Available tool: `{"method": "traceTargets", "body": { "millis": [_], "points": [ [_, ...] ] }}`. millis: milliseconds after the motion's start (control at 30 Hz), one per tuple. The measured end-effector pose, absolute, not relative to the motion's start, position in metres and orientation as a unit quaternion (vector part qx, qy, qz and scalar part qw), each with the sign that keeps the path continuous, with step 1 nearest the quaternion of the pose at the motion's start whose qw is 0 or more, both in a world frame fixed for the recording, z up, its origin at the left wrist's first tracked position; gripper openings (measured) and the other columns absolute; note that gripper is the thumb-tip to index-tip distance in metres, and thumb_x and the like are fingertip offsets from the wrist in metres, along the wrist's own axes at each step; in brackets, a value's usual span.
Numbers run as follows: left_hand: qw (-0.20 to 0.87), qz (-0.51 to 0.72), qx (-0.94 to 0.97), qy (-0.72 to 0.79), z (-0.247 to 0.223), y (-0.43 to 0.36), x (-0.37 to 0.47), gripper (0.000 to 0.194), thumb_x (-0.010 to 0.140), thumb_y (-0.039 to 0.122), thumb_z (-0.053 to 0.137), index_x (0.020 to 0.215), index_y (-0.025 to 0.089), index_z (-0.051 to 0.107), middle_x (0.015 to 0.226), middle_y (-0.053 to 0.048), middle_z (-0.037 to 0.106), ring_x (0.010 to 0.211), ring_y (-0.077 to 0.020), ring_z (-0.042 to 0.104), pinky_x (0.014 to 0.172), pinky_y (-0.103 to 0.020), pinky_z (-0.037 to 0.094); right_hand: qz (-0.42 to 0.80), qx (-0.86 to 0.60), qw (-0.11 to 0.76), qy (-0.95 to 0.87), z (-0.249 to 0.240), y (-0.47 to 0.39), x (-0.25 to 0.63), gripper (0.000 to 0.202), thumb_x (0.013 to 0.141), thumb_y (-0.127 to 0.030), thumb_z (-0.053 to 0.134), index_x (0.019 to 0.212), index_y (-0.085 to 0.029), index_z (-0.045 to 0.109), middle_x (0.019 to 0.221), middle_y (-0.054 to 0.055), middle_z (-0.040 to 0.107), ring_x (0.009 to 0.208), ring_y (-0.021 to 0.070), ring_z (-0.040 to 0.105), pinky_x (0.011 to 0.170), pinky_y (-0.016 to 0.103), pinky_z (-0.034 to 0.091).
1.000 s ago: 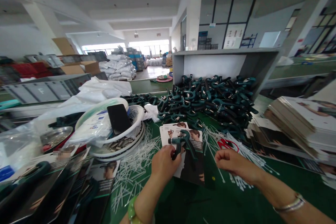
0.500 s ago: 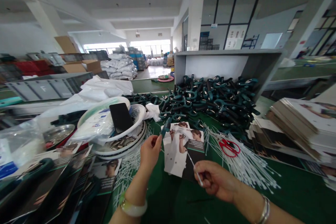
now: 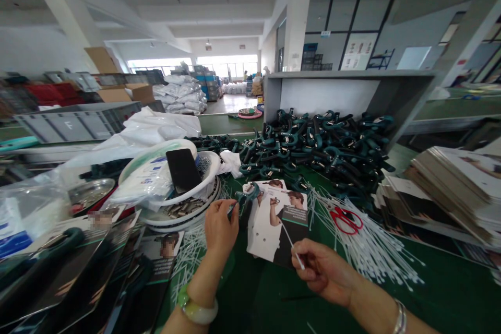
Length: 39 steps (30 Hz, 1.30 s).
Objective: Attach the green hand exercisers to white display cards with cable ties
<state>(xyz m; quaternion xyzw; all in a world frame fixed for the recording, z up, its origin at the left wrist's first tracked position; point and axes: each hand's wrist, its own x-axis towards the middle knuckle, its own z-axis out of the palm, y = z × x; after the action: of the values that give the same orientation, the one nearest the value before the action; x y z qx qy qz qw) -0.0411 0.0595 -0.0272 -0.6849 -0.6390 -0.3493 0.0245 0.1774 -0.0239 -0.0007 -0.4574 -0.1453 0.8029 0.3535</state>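
Observation:
My left hand (image 3: pixel 221 227) is closed on a handle of a dark green hand grip strengthener (image 3: pixel 249 193), whose curved end stands over the top left of a printed card (image 3: pixel 266 229). Between the thumb and fingers of my right hand (image 3: pixel 323 269) is a thin white cable tie (image 3: pixel 290 242). The tie points up and left, its far end over the card's picture. Beneath this card, the edge of another one shows. To the right, many loose white cable ties (image 3: pixel 376 250) lie fanned out, with red-handled scissors (image 3: pixel 346 220) on them.
A heap of grip strengtheners (image 3: pixel 309 141) spills from a grey open box (image 3: pixel 407 94). Stacked cards (image 3: pixel 450 188) stand at right. At left are a white basin (image 3: pixel 211 164) with a black phone (image 3: pixel 183 171) on it, a metal bowl (image 3: pixel 92 193), and carded grip strengtheners (image 3: pixel 62 266).
My left hand has turned, and the grip strengthener now shows its curved end beyond the fingers. My right hand keeps the cable tie nearly in place. The view has shifted slightly.

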Motion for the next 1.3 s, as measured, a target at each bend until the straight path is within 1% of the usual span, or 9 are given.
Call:
{"method": "traceTargets", "body": {
  "millis": [167, 333, 500, 667, 767, 900, 1000, 1167, 1300],
  "points": [
    [-0.035, -0.139, -0.785, -0.603, 0.007, 0.040, -0.002, 0.035, 0.087, 0.042, 0.038, 0.086, 0.020, 0.064, 0.084, -0.008, 0.066, 0.079, -0.0238, 0.063, 0.066, -0.032, 0.044, 0.802, -0.462, 0.349, -0.146, 0.000, -0.024, 0.177, 0.013, 0.068, -0.018, 0.054, 0.059, -0.013, 0.047, 0.050, -0.005, 0.047, 0.034, -0.0004, 0.034, 0.030, 0.008, 0.008],
    [-0.083, -0.050, -0.775, -0.624, 0.011, 0.046, 0.015, 0.045, 0.080, 0.053, 0.045, 0.095, 0.013, 0.061, 0.096, -0.016, 0.066, 0.089, -0.0298, 0.063, 0.069, -0.034, 0.046, 0.802, -0.460, 0.348, -0.156, -0.004, -0.026, 0.179, 0.012, 0.068, -0.019, 0.054, 0.059, -0.014, 0.047, 0.051, -0.004, 0.048, 0.034, 0.0000, 0.035, 0.030, 0.008, 0.008],
    [-0.161, -0.089, -0.752, -0.632, 0.002, 0.066, 0.012, 0.060, 0.065, 0.065, 0.056, 0.094, 0.013, 0.061, 0.097, -0.017, 0.066, 0.091, -0.0303, 0.062, 0.072, -0.035, 0.046, 0.806, -0.454, 0.342, -0.165, -0.009, -0.026, 0.181, 0.011, 0.067, -0.019, 0.053, 0.059, -0.014, 0.048, 0.050, -0.005, 0.048, 0.033, 0.0003, 0.036, 0.030, 0.009, 0.008],
    [-0.314, -0.194, -0.719, -0.588, -0.006, 0.085, 0.009, 0.031, 0.052, 0.047, 0.074, 0.064, 0.020, 0.064, 0.063, -0.006, 0.064, 0.066, -0.0242, 0.062, 0.057, -0.029, 0.043, 0.809, -0.462, 0.321, -0.170, -0.015, -0.021, 0.183, 0.012, 0.068, -0.020, 0.051, 0.058, -0.014, 0.047, 0.049, -0.005, 0.048, 0.032, 0.0001, 0.037, 0.030, 0.009, 0.008],
    [-0.379, -0.220, -0.706, -0.557, -0.004, 0.087, 0.009, 0.022, 0.054, 0.039, 0.073, 0.059, 0.019, 0.065, 0.059, -0.004, 0.064, 0.062, -0.0226, 0.061, 0.053, -0.027, 0.042, 0.804, -0.473, 0.318, -0.169, -0.021, -0.021, 0.185, 0.013, 0.066, -0.021, 0.051, 0.056, -0.013, 0.047, 0.048, -0.005, 0.048, 0.032, 0.0001, 0.038, 0.030, 0.009, 0.008],
    [-0.524, -0.221, -0.667, -0.481, -0.001, 0.080, 0.009, 0.024, 0.061, 0.030, 0.070, 0.080, 0.016, 0.068, 0.079, -0.006, 0.070, 0.068, -0.0203, 0.062, 0.060, -0.028, 0.046, 0.761, -0.494, 0.324, -0.269, -0.018, -0.025, 0.190, 0.015, 0.063, -0.025, 0.050, 0.053, -0.014, 0.046, 0.045, -0.004, 0.049, 0.032, 0.0013, 0.039, 0.030, 0.012, 0.006],
    [-0.651, -0.258, -0.575, -0.422, 0.000, 0.069, 0.011, 0.034, 0.062, 0.024, 0.069, 0.095, 0.015, 0.066, 0.081, -0.006, 0.069, 0.067, -0.0182, 0.062, 0.063, -0.028, 0.046, 0.694, -0.524, 0.320, -0.376, -0.008, -0.026, 0.197, 0.011, 0.060, -0.025, 0.050, 0.055, -0.016, 0.047, 0.050, -0.002, 0.056, 0.034, 0.0037, 0.045, 0.031, 0.014, 0.008],
    [-0.695, -0.332, -0.495, -0.402, -0.001, 0.046, 0.016, 0.058, 0.062, 0.025, 0.072, 0.116, 0.016, 0.054, 0.078, -0.003, 0.067, 0.062, -0.0156, 0.060, 0.061, -0.026, 0.045, 0.519, -0.616, 0.252, -0.536, 0.002, -0.021, 0.213, 0.001, 0.059, -0.017, 0.048, 0.058, -0.018, 0.047, 0.050, -0.003, 0.058, 0.041, 0.0095, 0.053, 0.035, 0.017, 0.024],
    [-0.712, -0.386, -0.439, -0.390, 0.001, 0.030, 0.021, 0.065, 0.062, 0.030, 0.073, 0.121, 0.016, 0.049, 0.087, -0.006, 0.068, 0.070, -0.0183, 0.062, 0.065, -0.029, 0.046, 0.319, -0.643, 0.226, -0.659, 0.010, -0.020, 0.220, 0.010, 0.065, -0.015, 0.053, 0.072, -0.019, 0.058, 0.057, -0.001, 0.062, 0.053, 0.0142, 0.058, 0.047, 0.023, 0.036]
  ]
}}
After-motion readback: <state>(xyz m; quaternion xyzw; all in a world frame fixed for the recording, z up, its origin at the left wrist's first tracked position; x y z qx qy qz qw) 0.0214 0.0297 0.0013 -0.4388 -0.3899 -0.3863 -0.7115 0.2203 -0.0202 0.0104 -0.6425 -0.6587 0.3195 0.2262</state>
